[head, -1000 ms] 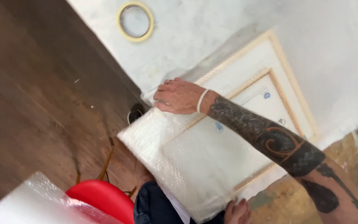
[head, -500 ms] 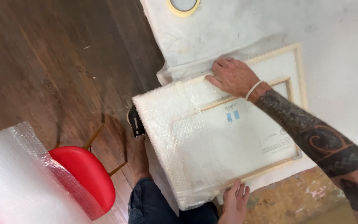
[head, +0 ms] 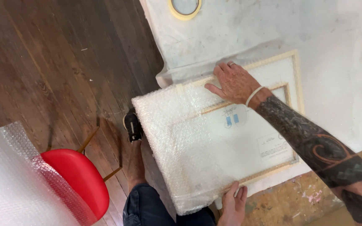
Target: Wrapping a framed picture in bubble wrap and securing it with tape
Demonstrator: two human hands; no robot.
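A flat rectangular picture frame half wrapped in clear bubble wrap (head: pixel 214 146) lies on a white cloth-covered table (head: pixel 327 50). Beyond it sits a yellow ring of tape (head: pixel 184 7). Left, on the dark wooden plank floor (head: pixel 42 62), stands a red round-seated chair (head: pixel 78 178), a big roll of bubble wrap (head: pixel 9 184) left of it.

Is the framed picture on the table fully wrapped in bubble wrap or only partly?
Partly wrapped. Bubble wrap covers the left portion of the framed picture, while the right part of the frame shows bare under the right hand.

cream-bordered frame (head: pixel 273 62) in clear bubbled wrap (head: pixel 168 125); red chair (head: pixel 80 180); dark brown floor (head: pixel 42 62).
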